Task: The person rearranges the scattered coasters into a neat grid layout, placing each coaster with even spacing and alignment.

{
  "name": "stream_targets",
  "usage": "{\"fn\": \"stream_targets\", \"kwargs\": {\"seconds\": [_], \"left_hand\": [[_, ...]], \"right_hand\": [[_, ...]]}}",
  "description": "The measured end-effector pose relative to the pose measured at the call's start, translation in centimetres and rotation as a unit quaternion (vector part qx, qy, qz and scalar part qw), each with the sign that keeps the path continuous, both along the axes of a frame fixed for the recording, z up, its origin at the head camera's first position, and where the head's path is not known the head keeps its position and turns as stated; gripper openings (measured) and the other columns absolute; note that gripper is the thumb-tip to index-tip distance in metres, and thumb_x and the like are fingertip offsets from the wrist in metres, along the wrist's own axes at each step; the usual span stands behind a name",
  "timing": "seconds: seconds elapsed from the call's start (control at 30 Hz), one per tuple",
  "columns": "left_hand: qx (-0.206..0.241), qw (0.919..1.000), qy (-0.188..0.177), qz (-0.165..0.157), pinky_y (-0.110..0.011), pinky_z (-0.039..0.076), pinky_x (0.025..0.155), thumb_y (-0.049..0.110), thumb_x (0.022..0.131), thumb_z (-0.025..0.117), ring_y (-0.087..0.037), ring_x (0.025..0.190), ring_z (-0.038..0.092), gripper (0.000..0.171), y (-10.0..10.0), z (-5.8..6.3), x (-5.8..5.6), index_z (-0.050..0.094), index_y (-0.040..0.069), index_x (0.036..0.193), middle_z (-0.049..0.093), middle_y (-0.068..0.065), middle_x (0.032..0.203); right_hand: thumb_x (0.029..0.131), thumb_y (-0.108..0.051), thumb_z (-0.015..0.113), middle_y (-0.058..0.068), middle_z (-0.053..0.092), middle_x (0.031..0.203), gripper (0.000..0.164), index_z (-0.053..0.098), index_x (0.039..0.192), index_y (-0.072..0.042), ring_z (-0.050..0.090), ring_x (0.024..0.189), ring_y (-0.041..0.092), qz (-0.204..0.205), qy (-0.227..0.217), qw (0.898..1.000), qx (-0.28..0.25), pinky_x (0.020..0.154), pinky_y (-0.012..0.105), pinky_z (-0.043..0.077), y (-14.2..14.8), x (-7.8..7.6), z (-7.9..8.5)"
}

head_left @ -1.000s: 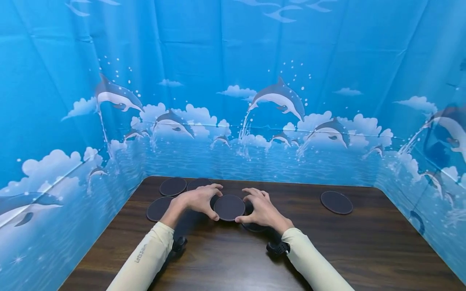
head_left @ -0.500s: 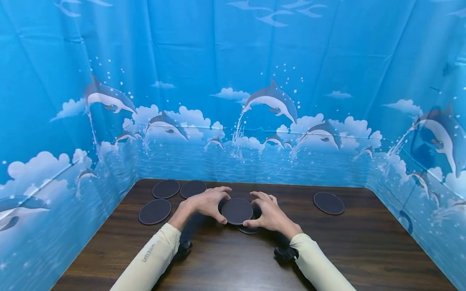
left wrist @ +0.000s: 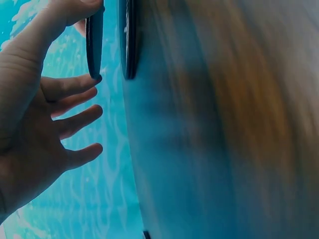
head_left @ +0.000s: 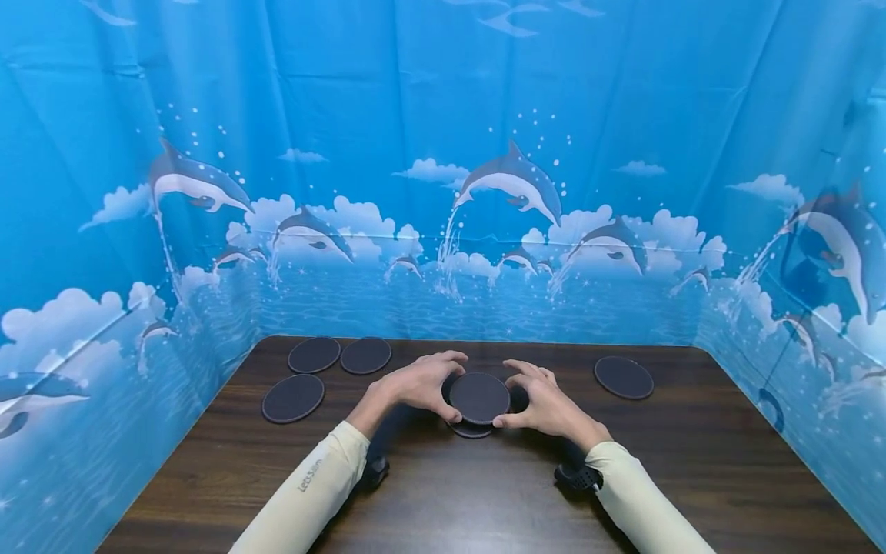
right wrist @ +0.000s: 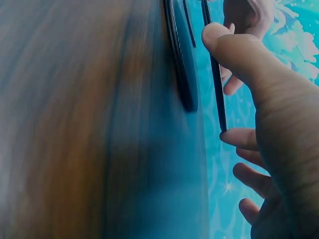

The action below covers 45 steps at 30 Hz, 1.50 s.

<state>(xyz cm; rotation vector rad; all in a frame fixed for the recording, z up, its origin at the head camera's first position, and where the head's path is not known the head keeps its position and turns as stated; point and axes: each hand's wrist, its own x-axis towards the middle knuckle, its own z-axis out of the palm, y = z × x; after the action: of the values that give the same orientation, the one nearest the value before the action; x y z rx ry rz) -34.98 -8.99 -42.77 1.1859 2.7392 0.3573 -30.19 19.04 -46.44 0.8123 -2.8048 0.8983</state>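
Both hands together hold a dark round coaster [head_left: 479, 398] level above the table. My left hand [head_left: 424, 385] pinches its left edge between thumb and index finger. My right hand [head_left: 547, 404] grips the opposite edge the same way. Wrist views show the held coaster edge-on, raised off the table, in the left wrist view [left wrist: 94, 47] and the right one. The other fingers of each hand are spread away from it. Beneath lies another dark coaster [head_left: 471, 432], mostly covered from the head view; its stitched-looking rim [right wrist: 180, 55] shows in the right wrist view, apart from the held one.
At the table's back left lie three more dark coasters: one in the corner [head_left: 314, 355], one beside it [head_left: 366, 355] and one nearer [head_left: 293, 398]. Another coaster [head_left: 624, 377] lies at the right. A blue dolphin-print curtain [head_left: 443, 169] surrounds the brown wooden table [head_left: 443, 500].
Both hands have carried the held coaster to the right, from beside the lower coaster to over it. The left-hand coasters are now uncovered from behind my left hand. The view has shifted slightly.
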Motion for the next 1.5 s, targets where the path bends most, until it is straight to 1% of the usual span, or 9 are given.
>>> {"fn": "stream_targets", "kwargs": {"seconds": [0.2, 0.33, 0.47, 0.67, 0.73, 0.83, 0.93, 1.17, 1.5], "left_hand": [[-0.032, 0.9986, 0.043, 0.001, -0.052, 0.027, 0.115, 0.058, 0.078, 0.081, -0.025, 0.141, 0.04, 0.077, 2.1, 0.0, 0.5, 0.063, 0.011, 0.137, 0.039, -0.005, 0.157], [-0.04, 0.998, 0.048, -0.002, -0.051, 0.026, 0.116, 0.059, 0.078, 0.081, -0.024, 0.141, 0.04, 0.077, 3.4, 0.0, 0.8, 0.063, 0.012, 0.136, 0.039, -0.004, 0.157], [-0.05, 0.997, 0.059, -0.011, -0.051, 0.027, 0.115, 0.061, 0.078, 0.079, -0.023, 0.141, 0.04, 0.077, 4.8, 0.1, 0.7, 0.064, 0.013, 0.135, 0.04, -0.003, 0.156], [-0.059, 0.9966, 0.056, -0.016, -0.051, 0.026, 0.115, 0.064, 0.079, 0.078, -0.022, 0.142, 0.037, 0.079, 6.9, 0.1, 0.3, 0.062, 0.014, 0.138, 0.038, -0.002, 0.157], [-0.064, 0.9965, 0.052, -0.016, -0.051, 0.026, 0.115, 0.064, 0.079, 0.078, -0.021, 0.143, 0.036, 0.079, 7.6, 0.1, 0.2, 0.062, 0.014, 0.138, 0.038, -0.001, 0.158], [-0.077, 0.9958, 0.049, -0.012, -0.051, 0.026, 0.115, 0.065, 0.079, 0.078, -0.02, 0.144, 0.035, 0.078, 8.4, 0.0, 0.2, 0.063, 0.015, 0.137, 0.038, -0.001, 0.158], [-0.093, 0.9946, 0.045, -0.004, -0.051, 0.026, 0.115, 0.066, 0.079, 0.077, -0.02, 0.144, 0.035, 0.079, 9.1, 0.0, 0.2, 0.062, 0.015, 0.137, 0.037, -0.001, 0.158], [-0.117, 0.9925, 0.036, 0.002, -0.051, 0.028, 0.114, 0.067, 0.08, 0.076, -0.02, 0.143, 0.036, 0.08, 10.0, -0.2, 0.2, 0.061, 0.015, 0.138, 0.037, -0.002, 0.158], [-0.096, 0.9954, 0.005, -0.004, -0.05, 0.029, 0.114, 0.066, 0.081, 0.076, -0.022, 0.141, 0.04, 0.081, 10.0, -0.5, 0.0, 0.06, 0.013, 0.141, 0.039, -0.002, 0.157]], "right_hand": [[0.074, -0.065, 0.083, 0.009, 0.036, 0.159, 0.074, 0.071, 0.121, -0.01, 0.029, 0.141, 0.045, -0.002, -0.013, 1.0, 0.007, 0.107, 0.07, 0.025, 1.8, 0.0, 0.0], [0.073, -0.065, 0.083, 0.009, 0.037, 0.158, 0.073, 0.071, 0.121, -0.011, 0.03, 0.141, 0.047, -0.005, -0.024, 1.0, 0.011, 0.106, 0.071, 0.027, 3.0, 0.1, -0.1], [0.073, -0.064, 0.084, 0.01, 0.039, 0.157, 0.073, 0.071, 0.122, -0.01, 0.031, 0.141, 0.048, -0.007, -0.03, 0.999, 0.011, 0.106, 0.072, 0.027, 4.3, 0.2, -0.2], [0.074, -0.062, 0.084, 0.013, 0.039, 0.157, 0.079, 0.068, 0.127, -0.006, 0.04, 0.138, 0.044, -0.015, -0.039, 0.999, 0.003, 0.102, 0.065, 0.04, 6.3, 0.3, -0.3], [0.074, -0.062, 0.084, 0.014, 0.039, 0.157, 0.079, 0.069, 0.126, -0.005, 0.039, 0.139, 0.044, -0.016, -0.035, 0.999, 0.007, 0.104, 0.066, 0.036, 6.9, 0.3, -0.3], [0.074, -0.06, 0.085, 0.016, 0.039, 0.157, 0.076, 0.07, 0.124, -0.005, 0.035, 0.14, 0.045, -0.015, -0.029, 0.999, 0.015, 0.109, 0.07, 0.023, 7.4, 0.3, -0.2], [0.073, -0.059, 0.086, 0.017, 0.038, 0.157, 0.073, 0.072, 0.122, -0.006, 0.032, 0.141, 0.047, -0.014, -0.026, 0.999, 0.023, 0.109, 0.074, 0.013, 7.8, 0.2, -0.2], [0.074, -0.054, 0.089, 0.019, 0.038, 0.156, 0.07, 0.072, 0.121, -0.005, 0.03, 0.142, 0.048, -0.013, -0.039, 0.999, 0.029, 0.108, 0.074, 0.011, 8.1, 0.1, 0.1], [0.076, -0.055, 0.086, 0.021, 0.041, 0.154, 0.072, 0.07, 0.124, -0.003, 0.03, 0.142, 0.048, -0.006, -0.043, 0.998, 0.041, 0.108, 0.074, 0.013, 8.5, 0.1, -0.3]]}}
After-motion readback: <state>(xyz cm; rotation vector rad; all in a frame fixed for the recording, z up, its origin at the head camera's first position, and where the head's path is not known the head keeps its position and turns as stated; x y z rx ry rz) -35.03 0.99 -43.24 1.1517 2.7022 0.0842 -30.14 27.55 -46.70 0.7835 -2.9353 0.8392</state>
